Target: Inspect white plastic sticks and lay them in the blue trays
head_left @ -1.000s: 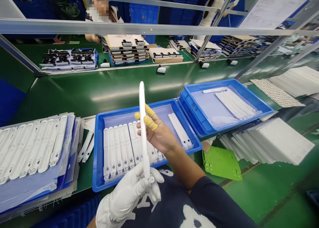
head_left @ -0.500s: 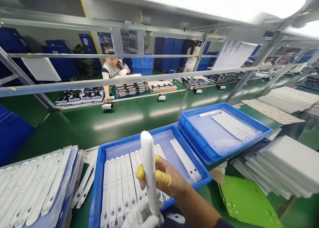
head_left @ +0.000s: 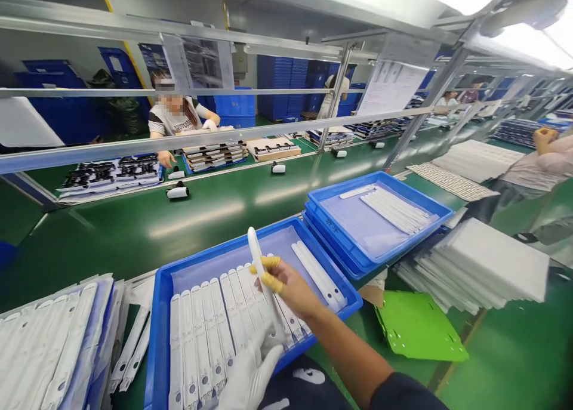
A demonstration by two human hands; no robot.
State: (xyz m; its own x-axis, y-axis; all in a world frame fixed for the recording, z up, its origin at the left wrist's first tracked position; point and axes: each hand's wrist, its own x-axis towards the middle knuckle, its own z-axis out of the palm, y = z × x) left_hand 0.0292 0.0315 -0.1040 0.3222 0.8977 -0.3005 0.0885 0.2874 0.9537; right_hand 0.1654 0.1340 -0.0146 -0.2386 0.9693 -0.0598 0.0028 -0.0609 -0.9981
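A long green workbench (head_left: 147,243) runs across the factory room, with stacks of blue plastic crates (head_left: 277,82) beyond it and a co-worker (head_left: 172,114) at its far side. On the near side, a blue plastic tray (head_left: 154,338) lined with pale film holds rows of flat white plastic strips (head_left: 201,338). A second blue plastic tray (head_left: 340,186) sits to its right and farther off, and a green perforated plate (head_left: 418,326) lies at near right.

The bare right hand (head_left: 289,284), wearing yellow finger cots (head_left: 271,283), pinches a long white round-tipped plastic piece (head_left: 262,273) between thumb and finger, the other fingers loosely curled. The piece tilts up above the near tray. The white-gloved left hand (head_left: 250,377) sits low, its partly closed fingers (head_left: 268,338) at the piece's lower end. The right forearm reaches in from near right.
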